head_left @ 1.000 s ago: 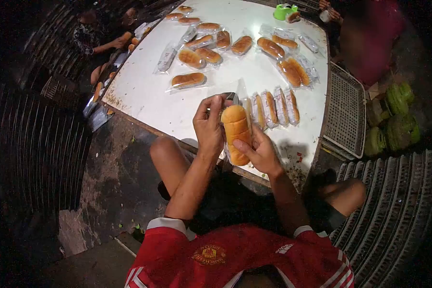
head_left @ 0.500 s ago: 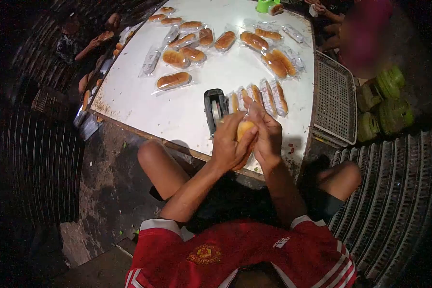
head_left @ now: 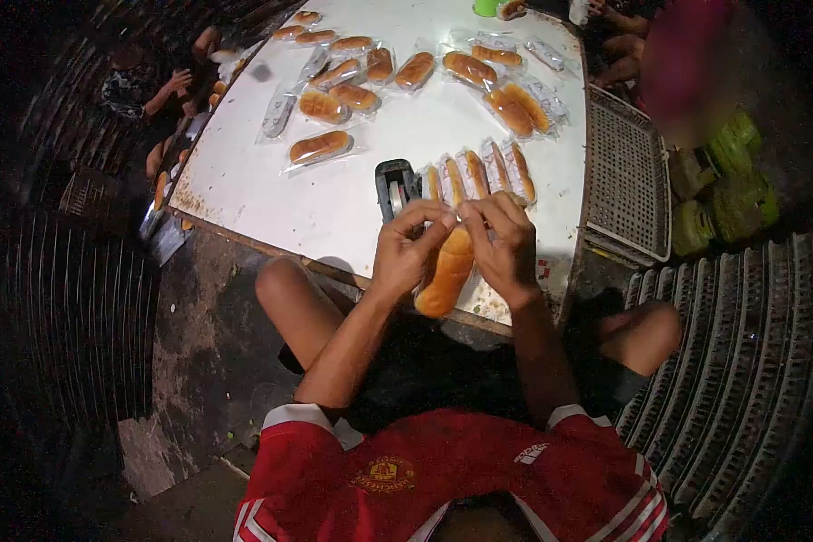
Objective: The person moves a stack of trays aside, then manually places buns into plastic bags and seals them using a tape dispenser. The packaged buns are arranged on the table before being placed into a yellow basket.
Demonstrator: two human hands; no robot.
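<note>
Nearest to me, my left hand (head_left: 405,256) and my right hand (head_left: 506,242) meet over the near edge of the white table (head_left: 352,199), both pinching the top of a clear wrapper that holds a long bread roll (head_left: 446,274). The fingertips of each hand are pressed together on the plastic at the roll's upper end, and the roll hangs down between my palms, tilted, its lower end past the table edge above my lap.

I judge the roll to be light and soft, easily dented, so I would grip by the film and not squeeze the crumb. The wrapper looks thin and slippery; the bunched end above the bread seems the safest place to take hold.

Just beyond my hands a dark tape dispenser (head_left: 394,187) stands on the table, and beside it a row of wrapped rolls (head_left: 475,172) lies packed side by side, touching. Further out, single wrapped rolls lie scattered, one alone (head_left: 319,146) to the left and a loose group (head_left: 361,86) beyond it, with another cluster (head_left: 515,107) to the right.

A pale slotted crate (head_left: 628,176) leans at the table's right edge; I cannot tell whether anything lies in it. Green bundles (head_left: 736,194) sit past it. Across the far-left edge another person's hand (head_left: 179,83) reaches near more bread.
</note>
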